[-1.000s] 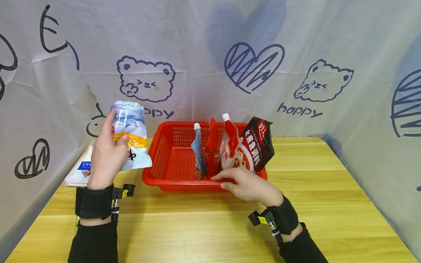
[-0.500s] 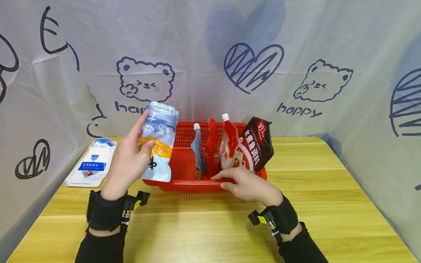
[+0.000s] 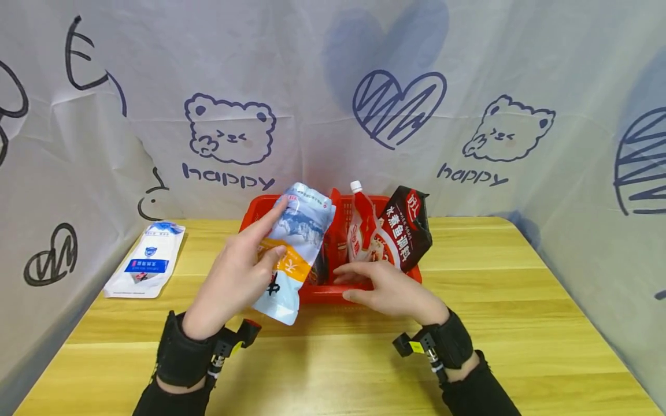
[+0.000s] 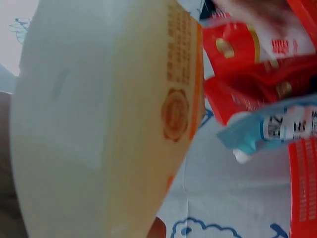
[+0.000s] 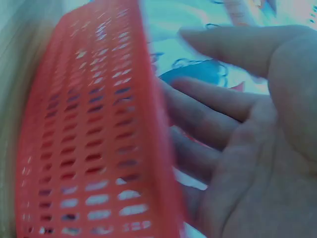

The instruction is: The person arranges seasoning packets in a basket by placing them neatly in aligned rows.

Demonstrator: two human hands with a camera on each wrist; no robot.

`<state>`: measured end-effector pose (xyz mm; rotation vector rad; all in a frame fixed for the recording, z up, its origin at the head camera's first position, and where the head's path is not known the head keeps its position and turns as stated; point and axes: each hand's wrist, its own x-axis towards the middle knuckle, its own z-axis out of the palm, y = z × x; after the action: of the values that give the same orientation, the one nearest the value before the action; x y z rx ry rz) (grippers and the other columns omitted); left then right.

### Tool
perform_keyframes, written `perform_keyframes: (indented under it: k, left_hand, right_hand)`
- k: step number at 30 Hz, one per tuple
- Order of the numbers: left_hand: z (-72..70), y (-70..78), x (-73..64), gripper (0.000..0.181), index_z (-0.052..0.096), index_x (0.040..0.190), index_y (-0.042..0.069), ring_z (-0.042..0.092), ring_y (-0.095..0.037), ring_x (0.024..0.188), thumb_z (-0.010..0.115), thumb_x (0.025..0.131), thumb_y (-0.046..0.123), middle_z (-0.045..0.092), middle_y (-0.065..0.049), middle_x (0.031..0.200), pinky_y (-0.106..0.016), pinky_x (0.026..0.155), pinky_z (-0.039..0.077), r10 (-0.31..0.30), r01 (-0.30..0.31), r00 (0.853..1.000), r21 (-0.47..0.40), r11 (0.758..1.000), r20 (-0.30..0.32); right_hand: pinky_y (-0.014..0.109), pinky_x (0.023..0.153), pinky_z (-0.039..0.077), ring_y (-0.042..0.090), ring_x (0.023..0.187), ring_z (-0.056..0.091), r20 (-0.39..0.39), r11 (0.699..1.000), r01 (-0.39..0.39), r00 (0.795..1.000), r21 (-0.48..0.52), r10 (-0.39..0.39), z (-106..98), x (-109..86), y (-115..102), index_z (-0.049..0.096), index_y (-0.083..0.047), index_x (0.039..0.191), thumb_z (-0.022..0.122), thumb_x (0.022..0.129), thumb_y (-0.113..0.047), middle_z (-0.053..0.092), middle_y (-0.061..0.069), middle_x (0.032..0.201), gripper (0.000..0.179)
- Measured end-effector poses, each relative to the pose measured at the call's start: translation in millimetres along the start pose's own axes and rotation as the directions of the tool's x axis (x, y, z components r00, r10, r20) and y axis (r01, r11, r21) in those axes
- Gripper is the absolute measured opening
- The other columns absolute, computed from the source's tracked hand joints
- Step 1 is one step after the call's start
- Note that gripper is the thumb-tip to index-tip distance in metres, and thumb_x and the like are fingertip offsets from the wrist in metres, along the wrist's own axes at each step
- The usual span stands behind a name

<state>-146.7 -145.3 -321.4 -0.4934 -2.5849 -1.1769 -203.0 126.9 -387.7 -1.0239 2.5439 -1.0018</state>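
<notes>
Bringing the blue, white and orange salt-style pouch (image 3: 303, 240) to the basket looks like the step in hand: it is held tilted, overlapping the left part of the red plastic basket (image 3: 324, 294) and its near rim. The left hand (image 3: 234, 283) pinches it, thumb on the printed front. The right hand (image 3: 392, 289) lies at the near rim, fingers loosely spread and thumb apart; blur hides whether they touch it. Inside stand a light blue capped pouch (image 4: 277, 126), a red packet (image 3: 338, 231), a red-and-white spouted pouch (image 3: 359, 228) and a leaning black fish-seasoning bag (image 3: 408, 231). The next move probably calls for turning the pouch edge-on and lowering it left of that row. Left of the basket, a white sea-salt pouch (image 3: 143, 263) lies flat on the table (image 3: 531, 323).
</notes>
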Motion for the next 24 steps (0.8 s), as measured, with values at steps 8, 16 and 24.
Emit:
perform_keyframes:
  k: [8,16,24]
  left_hand:
    - [15.1,11.9,-2.5,0.074,0.04,0.161,0.022,0.063,-0.028,0.119,0.066,0.096,-0.002,0.058,-0.011,0.148,-0.049,0.099,0.056,0.099,-0.099,0.994,0.011,0.995,0.035]
    - [27.0,19.0,-6.0,0.074,0.047,0.158,0.024,0.063,-0.024,0.113,0.072,0.093,-0.001,0.065,-0.007,0.138,-0.041,0.089,0.057,0.18,-0.186,0.979,0.06,0.981,0.095]
    - [35.4,14.7,-10.7,0.067,0.055,0.152,0.026,0.061,-0.017,0.104,0.071,0.094,-0.001,0.067,-0.002,0.126,-0.035,0.086,0.057,0.197,-0.216,0.958,0.071,0.974,0.208]
  right_hand:
    - [0.035,0.088,0.061,0.027,0.106,0.071,-0.216,0.959,0.058,0.976,0.276,0.003,-10,-4.6,-18,0.045,-0.005,0.153,0.082,0.092,-0.022,0.072,0.009,0.123,0.073]
    - [0.04,0.073,0.064,0.032,0.096,0.071,-0.375,0.868,0.149,0.926,0.473,0.046,-14,-6.3,-22,0.043,-0.008,0.154,0.074,0.098,-0.02,0.062,0.022,0.137,0.065]
    - [0.036,0.081,0.063,0.03,0.107,0.066,-0.355,0.914,0.054,0.929,0.401,0.101,-11,-10.9,-18,0.053,-0.014,0.151,0.072,0.099,-0.036,0.06,0.017,0.136,0.06]
